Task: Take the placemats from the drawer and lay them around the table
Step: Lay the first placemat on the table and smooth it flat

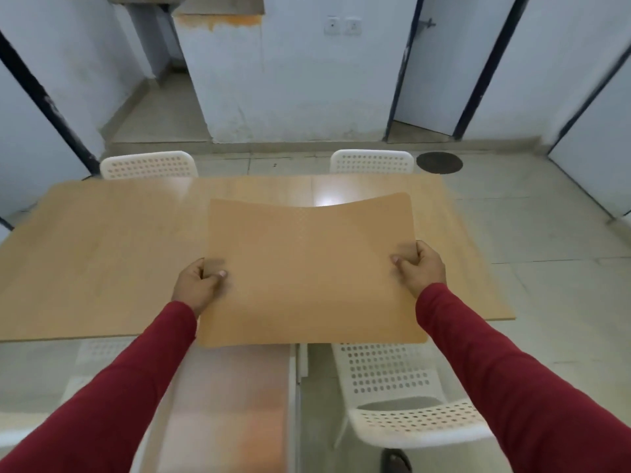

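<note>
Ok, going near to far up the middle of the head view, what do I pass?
White perforated plastic chair → tan rectangular placemat held by left hand and right hand → light wooden table → two white perforated chair backs → white wall.

Table's [102, 240] left end cut off, perhaps blurred.

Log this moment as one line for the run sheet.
step: laying placemat | left hand: grips left edge | right hand: grips right edge | placemat: sagging, over table's near edge
</note>
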